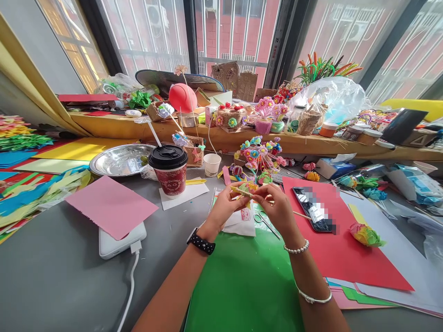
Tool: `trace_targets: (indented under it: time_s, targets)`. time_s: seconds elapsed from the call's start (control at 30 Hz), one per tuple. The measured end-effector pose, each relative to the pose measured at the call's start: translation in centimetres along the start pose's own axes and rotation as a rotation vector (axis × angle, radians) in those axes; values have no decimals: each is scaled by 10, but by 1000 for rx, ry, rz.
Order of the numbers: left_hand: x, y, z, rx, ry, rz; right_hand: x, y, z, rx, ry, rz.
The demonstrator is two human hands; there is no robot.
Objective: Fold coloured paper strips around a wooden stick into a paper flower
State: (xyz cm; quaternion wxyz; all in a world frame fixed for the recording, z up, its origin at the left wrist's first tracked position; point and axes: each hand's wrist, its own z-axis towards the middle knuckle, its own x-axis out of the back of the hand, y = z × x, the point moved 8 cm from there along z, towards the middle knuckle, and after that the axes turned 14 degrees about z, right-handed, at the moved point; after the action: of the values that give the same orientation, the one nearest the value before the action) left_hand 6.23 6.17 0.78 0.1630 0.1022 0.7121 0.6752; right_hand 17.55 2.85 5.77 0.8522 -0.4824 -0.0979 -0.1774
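Observation:
In the middle of the view, both hands meet over a small yellow and green folded paper flower (248, 188). My left hand (224, 207), with a dark watch on the wrist, pinches its left side. On its right side the fingers of my right hand (275, 205) are closed on the paper. A thin wooden stick (302, 215) shows beyond my right hand; whether the hand grips it is hidden. Small scissors (266, 223) lie just below the hands, beside a white packet (240, 225). Beneath my forearms is a green mat (245, 281).
A lidded red cup (169, 173) stands at left, near a metal tray (104, 161) and pink paper (112, 205) on a white power bank (121, 242). Red paper (346, 258) at right carries a phone (313, 207) and a paper flower (367, 235). Crafts crowd the ledge.

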Motion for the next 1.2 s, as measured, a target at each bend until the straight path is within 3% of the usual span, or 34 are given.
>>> trace_targets:
  time_s: [0.3,0.5,0.83,1.07,1.2]
  targets:
    - [3,2,1,-7,11,6,-2,17,-1,-140,-29,-48]
    - [4,2,1,-8,10,17,-8,25,-2,-204,-129,-141]
    - [1,3,0,-22,-49,-24,-2,19,-1,-144,-52,-37]
    - [-4,19,-9,-38,-291,-136,1,5,-1,-66,-47,-76]
    - [0,19,-7,-29,-262,-175,-2,-3,-1,-13,-81,-93]
